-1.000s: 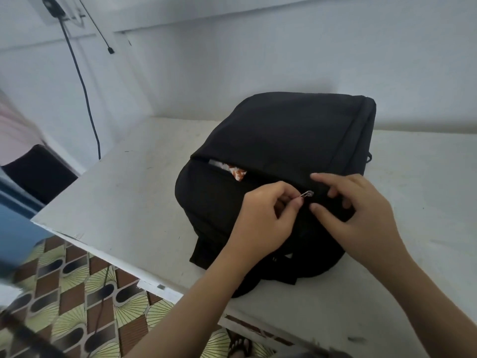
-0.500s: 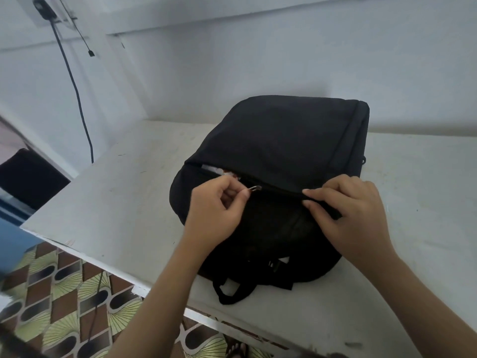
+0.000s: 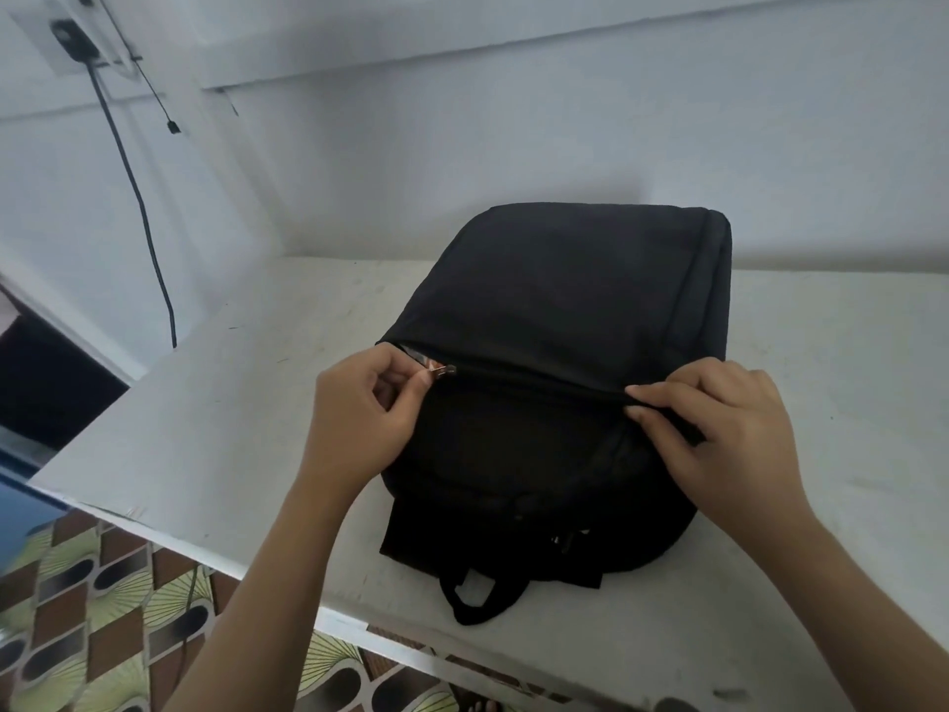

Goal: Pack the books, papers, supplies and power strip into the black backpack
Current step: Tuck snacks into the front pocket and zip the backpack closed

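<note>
The black backpack [image 3: 560, 310] lies flat on the white table [image 3: 246, 413], its straps and carry loop [image 3: 480, 603] toward me. My left hand [image 3: 359, 418] pinches the small metal zipper pull [image 3: 445, 371] near the left end of the top zipper. A short gap is still open there, showing a sliver of orange and white contents [image 3: 423, 358]. My right hand [image 3: 719, 434] pinches the backpack fabric at the right end of the zipper line. The rest of what is inside is hidden.
The table's front edge runs diagonally below my arms, with a patterned tile floor [image 3: 102, 608] beneath. A black cable [image 3: 138, 197] hangs down the white wall from a plug at the upper left. A dark chair or seat [image 3: 46, 382] stands at the left.
My left hand has drawn the zipper pull leftward along the top of the backpack, closing most of the opening. My right hand has stayed at the right end holding the fabric.
</note>
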